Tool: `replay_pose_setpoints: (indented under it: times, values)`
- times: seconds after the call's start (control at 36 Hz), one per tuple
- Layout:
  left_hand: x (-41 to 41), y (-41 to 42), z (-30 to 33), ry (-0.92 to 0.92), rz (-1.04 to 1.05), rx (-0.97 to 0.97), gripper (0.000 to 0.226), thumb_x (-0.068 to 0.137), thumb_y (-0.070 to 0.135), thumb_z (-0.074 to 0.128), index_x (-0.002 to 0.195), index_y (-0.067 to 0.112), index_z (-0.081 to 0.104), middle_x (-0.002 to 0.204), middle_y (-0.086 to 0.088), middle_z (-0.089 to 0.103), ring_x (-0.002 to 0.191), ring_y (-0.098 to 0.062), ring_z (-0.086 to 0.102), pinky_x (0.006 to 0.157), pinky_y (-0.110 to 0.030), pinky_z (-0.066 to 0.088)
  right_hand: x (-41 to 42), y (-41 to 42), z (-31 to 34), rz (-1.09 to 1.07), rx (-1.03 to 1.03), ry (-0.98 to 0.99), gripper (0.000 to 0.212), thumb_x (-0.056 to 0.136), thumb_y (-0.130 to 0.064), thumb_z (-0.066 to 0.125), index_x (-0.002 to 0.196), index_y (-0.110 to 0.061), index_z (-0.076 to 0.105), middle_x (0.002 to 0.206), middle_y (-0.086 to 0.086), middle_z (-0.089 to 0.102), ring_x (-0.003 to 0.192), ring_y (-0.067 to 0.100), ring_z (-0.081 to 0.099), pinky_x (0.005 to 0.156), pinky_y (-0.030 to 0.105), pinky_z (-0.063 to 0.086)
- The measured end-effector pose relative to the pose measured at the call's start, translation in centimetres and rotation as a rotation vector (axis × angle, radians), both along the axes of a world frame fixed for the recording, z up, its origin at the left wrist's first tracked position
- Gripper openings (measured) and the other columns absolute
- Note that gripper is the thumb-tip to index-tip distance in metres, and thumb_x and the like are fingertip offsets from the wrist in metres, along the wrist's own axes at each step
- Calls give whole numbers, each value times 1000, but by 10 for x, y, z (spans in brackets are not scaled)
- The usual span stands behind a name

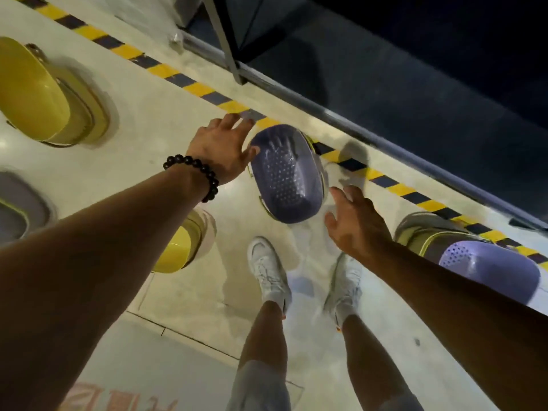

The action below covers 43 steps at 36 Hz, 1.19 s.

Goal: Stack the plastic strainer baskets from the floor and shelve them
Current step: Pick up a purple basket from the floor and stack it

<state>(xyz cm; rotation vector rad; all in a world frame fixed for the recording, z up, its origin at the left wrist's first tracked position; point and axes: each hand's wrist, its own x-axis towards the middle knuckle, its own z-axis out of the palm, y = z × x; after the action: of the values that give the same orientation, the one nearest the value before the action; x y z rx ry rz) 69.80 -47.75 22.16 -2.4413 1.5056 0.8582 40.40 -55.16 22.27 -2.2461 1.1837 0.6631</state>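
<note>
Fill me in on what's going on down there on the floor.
A person is bending over a purple strainer basket lying upside down on the floor by the yellow-and-black tape line. The left hand is open with fingers touching the basket's edge; the right hand is open beside it, not yet touching. Neither has a grip yet. More baskets lie around: yellow ones to the left, another purple one to the right.
</note>
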Motion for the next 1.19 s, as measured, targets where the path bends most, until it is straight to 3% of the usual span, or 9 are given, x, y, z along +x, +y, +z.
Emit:
replay_pose_setpoints:
  times: [0.17,0.25,0.33,0.39,0.53,0.67,0.83,1.03,1.19]
  values:
    - [-5,-20,-90,49,-21,42,60,102,54,47,155,25,39,161,-12,39,137,-41,46,107,-58,45,-10,16,-85,-18,-20,-89,49,91,-25,73,135,-8,61,133,21,57,105,41,66,82,43,57]
    - [-12,-33,-123,86,-27,47,56,102,47,51,153,27,41,160,-12,39,136,-42,46,108,-57,44,-10,21,-126,-230,110,-37,54,98,-31,62,148,-17,46,141,19,48,116,41,61,89,38,51]
    - [-19,-46,-153,108,-11,57,56,100,39,55,153,27,43,159,-11,37,136,-42,44,107,-56,44,-11,30,-160,-426,178,-76,48,100,-33,60,144,-17,47,124,10,53,104,34,64,79,29,41]
    - [-19,-53,-170,98,7,89,55,99,35,56,152,28,44,159,-9,37,137,-41,43,109,-56,44,-12,34,-178,-474,225,-96,47,101,-36,58,145,-22,46,128,13,53,93,25,61,76,28,42]
    - [-20,-67,-203,138,108,106,50,96,29,58,146,26,52,153,-7,44,130,-40,50,108,-55,46,-16,39,-209,-481,280,-143,58,101,-31,60,153,-27,35,129,8,58,107,25,66,78,22,45]
    - [-18,-70,-219,84,195,61,40,94,23,59,134,21,62,129,-14,60,109,-42,61,93,-50,55,-16,36,-211,-507,209,-253,70,98,-19,64,158,-28,30,135,6,60,117,26,64,94,37,55]
    - [-28,-37,-194,64,271,-38,23,95,23,60,112,11,68,103,-19,66,89,-43,66,71,-42,50,-22,-3,-184,-508,171,-278,66,96,-12,66,154,-23,37,144,3,52,127,23,57,101,41,55]
    - [-37,1,-107,238,469,-234,39,94,7,69,132,16,70,125,-12,66,103,-37,69,96,-49,56,-38,-62,-103,-370,151,-311,58,98,-13,66,150,-16,43,144,5,54,135,25,51,96,7,37]
    - [-25,-1,-19,274,446,-271,50,93,-3,66,138,18,66,131,-10,66,90,-23,68,91,-31,53,-38,-106,-19,-228,116,-249,73,92,5,56,158,-18,36,160,10,41,145,31,40,116,35,34]
